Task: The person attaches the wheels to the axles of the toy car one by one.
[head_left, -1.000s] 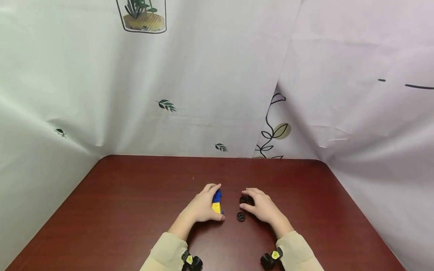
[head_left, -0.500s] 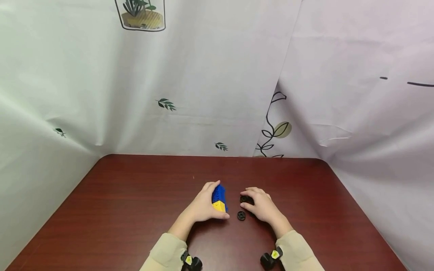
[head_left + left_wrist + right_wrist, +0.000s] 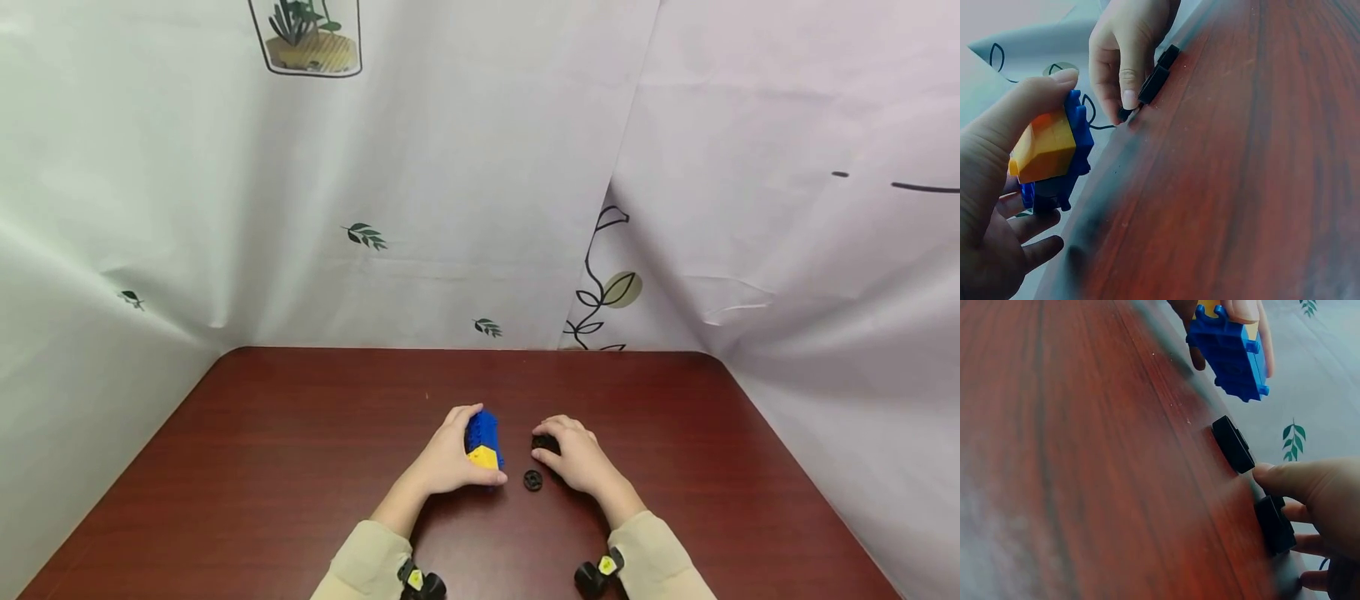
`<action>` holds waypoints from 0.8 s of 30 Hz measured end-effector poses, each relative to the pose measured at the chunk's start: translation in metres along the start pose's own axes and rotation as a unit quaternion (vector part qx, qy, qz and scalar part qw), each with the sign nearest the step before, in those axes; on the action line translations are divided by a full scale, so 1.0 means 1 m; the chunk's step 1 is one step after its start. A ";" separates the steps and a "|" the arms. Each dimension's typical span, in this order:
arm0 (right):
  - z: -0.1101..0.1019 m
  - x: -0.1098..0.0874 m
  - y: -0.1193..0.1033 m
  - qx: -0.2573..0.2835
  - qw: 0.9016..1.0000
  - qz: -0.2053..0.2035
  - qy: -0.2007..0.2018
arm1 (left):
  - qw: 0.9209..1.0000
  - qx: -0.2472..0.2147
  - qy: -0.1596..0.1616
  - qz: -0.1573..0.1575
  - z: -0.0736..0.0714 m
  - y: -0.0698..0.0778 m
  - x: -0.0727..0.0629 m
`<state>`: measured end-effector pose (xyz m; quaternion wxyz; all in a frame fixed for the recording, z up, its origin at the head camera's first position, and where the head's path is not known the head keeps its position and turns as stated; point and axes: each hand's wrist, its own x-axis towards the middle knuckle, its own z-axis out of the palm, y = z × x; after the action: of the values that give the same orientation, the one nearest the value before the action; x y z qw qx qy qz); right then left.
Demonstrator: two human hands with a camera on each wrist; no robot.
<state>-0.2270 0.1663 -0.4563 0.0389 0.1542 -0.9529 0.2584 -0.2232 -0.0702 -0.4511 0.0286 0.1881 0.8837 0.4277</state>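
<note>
My left hand (image 3: 447, 458) grips a blue-and-yellow toy vehicle body (image 3: 483, 435) between thumb and fingers, raised over the table. In the right wrist view, the blue underside (image 3: 1229, 356) shows small pegs along its edges. To its right, low at the tabletop, my right hand (image 3: 576, 454) curls thumb and fingers round a black toy wheel (image 3: 547, 442), which they partly cover. Another black wheel (image 3: 532, 480) lies loose just in front of the right thumb. Black wheels (image 3: 1155, 84) also appear beside the right fingers in the left wrist view.
Both hands work over a dark red wooden table (image 3: 300, 433) with rounded far corners. A pale printed cloth (image 3: 480, 167) hangs behind it and along both sides. Each wrist carries a small black camera (image 3: 588, 578) near the sleeve cuff.
My left hand has tipped the toy body, so more of its blue side shows, and shifted it slightly right. The right hand has stayed at the wheels, its fingers covering them a little more.
</note>
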 end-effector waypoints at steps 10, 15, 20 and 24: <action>0.002 -0.003 -0.001 0.034 0.999 0.019 0.007 | 1.000 -0.010 0.009 -0.004 0.001 -0.003 -0.004; 0.002 -0.001 0.001 0.050 0.998 0.025 0.017 | 1.000 -0.002 0.012 -0.002 0.001 -0.001 -0.003; 0.001 0.001 0.002 0.061 0.998 0.018 0.025 | 1.000 0.002 0.011 0.001 0.001 -0.001 -0.002; 0.000 0.000 0.001 0.071 0.997 0.014 0.029 | 1.000 0.000 0.010 0.003 0.001 -0.001 -0.002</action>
<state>-0.2273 0.1666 -0.4568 0.0517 0.1358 -0.9325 0.3308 -0.2210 -0.0705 -0.4529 0.0184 0.1860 0.8835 0.4296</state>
